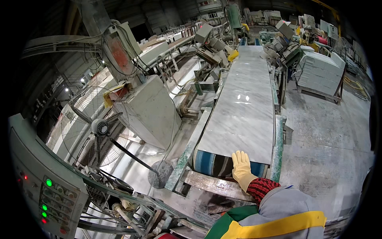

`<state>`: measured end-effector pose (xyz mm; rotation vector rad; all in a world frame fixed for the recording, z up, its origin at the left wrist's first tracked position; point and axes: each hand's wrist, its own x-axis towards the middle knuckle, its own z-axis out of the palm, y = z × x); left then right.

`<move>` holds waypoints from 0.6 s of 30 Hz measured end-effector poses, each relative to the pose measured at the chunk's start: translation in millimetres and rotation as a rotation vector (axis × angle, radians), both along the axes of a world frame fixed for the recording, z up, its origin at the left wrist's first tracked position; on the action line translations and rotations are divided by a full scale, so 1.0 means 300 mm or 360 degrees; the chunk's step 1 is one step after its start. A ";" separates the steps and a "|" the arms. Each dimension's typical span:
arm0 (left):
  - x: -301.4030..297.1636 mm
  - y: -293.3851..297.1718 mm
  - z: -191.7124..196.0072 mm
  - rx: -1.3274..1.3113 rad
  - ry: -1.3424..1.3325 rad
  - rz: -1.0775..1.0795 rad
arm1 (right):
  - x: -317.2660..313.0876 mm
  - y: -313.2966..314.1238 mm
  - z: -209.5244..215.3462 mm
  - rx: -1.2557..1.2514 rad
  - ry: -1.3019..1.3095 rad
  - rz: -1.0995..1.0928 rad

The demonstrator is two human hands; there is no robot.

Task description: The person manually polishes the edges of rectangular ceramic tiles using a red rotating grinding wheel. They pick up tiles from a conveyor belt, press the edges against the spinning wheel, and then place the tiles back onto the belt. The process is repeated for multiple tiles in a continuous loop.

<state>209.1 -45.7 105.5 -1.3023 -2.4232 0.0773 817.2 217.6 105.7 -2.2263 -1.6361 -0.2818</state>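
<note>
A long grey-white marble slab point(243, 103) lies on a roller conveyor that runs away from me. My right hand point(241, 169), in a pale yellow glove with a red and black knit cuff, lies flat against the slab's near end edge, fingers pointing up. It holds nothing. Under that edge sits a blue-striped roller point(207, 163), and a rusty steel crossbar point(215, 184) runs below the hand. My grey sleeve with a yellow band comes in from the lower right. My left hand is out of the picture.
A control panel point(44, 190) with green and red lights stands at the lower left. A caged fan point(96, 127) and a large machine housing point(149, 111) are left of the conveyor. Stacked slabs point(320, 72) rest on the wet concrete floor point(326, 139) to the right.
</note>
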 end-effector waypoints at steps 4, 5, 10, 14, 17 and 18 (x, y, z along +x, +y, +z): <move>-0.086 -0.015 -0.122 -0.0007 0.0034 -0.0032 | -0.002 -0.010 0.022 -0.0152 0.0061 -0.0030; -0.074 -0.012 -0.107 -0.0007 0.0039 -0.0038 | -0.001 -0.011 0.018 -0.0141 0.0057 -0.0032; -0.103 -0.031 -0.134 -0.0014 0.0084 -0.0062 | -0.004 -0.008 -0.006 -0.0114 0.0061 -0.0033; -0.157 -0.051 -0.194 -0.0023 0.0119 -0.0077 | -0.010 -0.011 0.004 -0.0070 0.0070 -0.0007; -0.075 -0.021 -0.122 -0.0027 0.0125 -0.0092 | -0.010 -0.011 0.007 -0.0029 0.0057 -0.0008; -0.027 -0.006 -0.061 -0.0027 0.0136 -0.0091 | -0.016 -0.016 0.026 -0.0093 0.0082 -0.0013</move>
